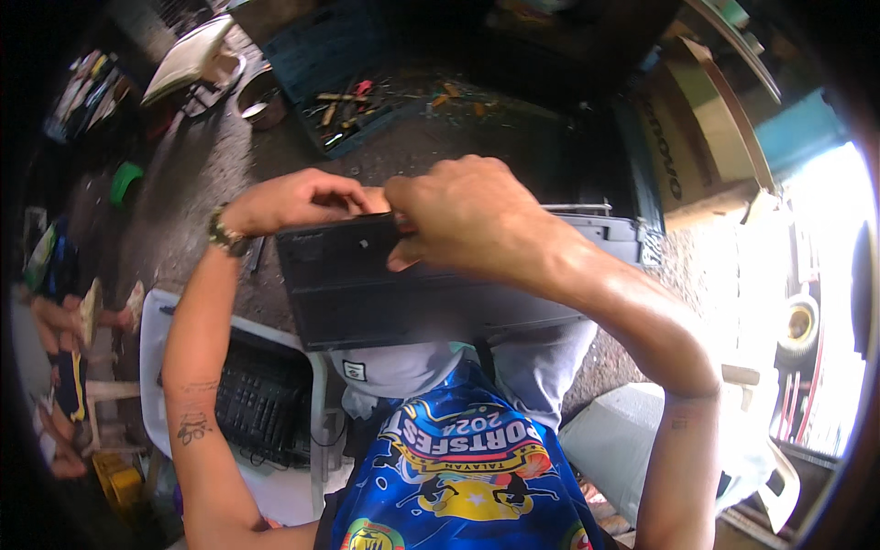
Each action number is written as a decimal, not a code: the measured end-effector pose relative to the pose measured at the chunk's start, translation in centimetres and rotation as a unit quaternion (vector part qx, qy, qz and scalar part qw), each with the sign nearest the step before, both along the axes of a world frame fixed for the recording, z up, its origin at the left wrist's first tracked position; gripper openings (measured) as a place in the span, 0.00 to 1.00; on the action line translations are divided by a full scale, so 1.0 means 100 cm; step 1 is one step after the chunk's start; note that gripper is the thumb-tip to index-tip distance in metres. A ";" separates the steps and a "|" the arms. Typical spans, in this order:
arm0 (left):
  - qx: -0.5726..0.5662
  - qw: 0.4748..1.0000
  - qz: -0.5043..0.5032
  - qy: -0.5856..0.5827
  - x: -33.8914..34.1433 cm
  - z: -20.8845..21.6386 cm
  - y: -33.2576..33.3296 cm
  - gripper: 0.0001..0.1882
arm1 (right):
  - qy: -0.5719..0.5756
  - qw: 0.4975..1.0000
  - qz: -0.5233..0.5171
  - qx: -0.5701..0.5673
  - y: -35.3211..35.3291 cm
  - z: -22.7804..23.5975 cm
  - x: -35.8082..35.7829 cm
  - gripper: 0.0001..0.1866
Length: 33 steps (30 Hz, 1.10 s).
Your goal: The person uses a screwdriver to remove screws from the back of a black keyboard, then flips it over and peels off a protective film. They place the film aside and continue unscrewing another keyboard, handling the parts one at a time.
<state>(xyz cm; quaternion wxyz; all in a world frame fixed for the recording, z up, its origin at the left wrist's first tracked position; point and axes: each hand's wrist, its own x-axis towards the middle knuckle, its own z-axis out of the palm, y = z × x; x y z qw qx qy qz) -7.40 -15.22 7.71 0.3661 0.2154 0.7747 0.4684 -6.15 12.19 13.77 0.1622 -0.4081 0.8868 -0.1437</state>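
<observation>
A flat black casing point(367, 307), wide and rectangular like a computer part, lies tilted across my thighs. My left hand point(298, 200) is at its far edge, fingers curled over that edge. Beside it, my right hand point(463, 215) reaches across the casing's top, thumb and fingers closed near the far edge. A small reddish bit shows between them, too covered to name. To the right, beyond my right forearm, the casing continues as a lighter grey end point(600, 236) with a thin metal strip along it.
At my left, a black keyboard point(261, 399) lies on a white plastic chair point(151, 353). A blue crate point(344, 147) of tools and scraps is ahead, a cardboard box point(683, 137) at the far right. Another person's legs point(69, 321) show at the left edge.
</observation>
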 end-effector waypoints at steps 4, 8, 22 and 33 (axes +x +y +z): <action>-0.045 0.988 -0.105 0.105 -0.006 0.002 0.005 0.18 | -0.002 1.000 0.015 0.009 0.002 0.004 0.000 0.23; -0.063 0.975 -0.143 0.158 -0.005 -0.019 0.027 0.22 | -0.010 1.000 0.023 0.010 0.005 0.011 0.000 0.19; -0.174 0.972 0.010 0.158 0.010 0.005 0.054 0.27 | 0.205 0.959 0.139 -0.136 0.068 0.057 0.146 0.08; -0.276 0.757 -0.007 0.593 0.002 0.004 0.057 0.34 | -0.051 0.965 -0.086 -0.242 0.175 0.154 0.059 0.36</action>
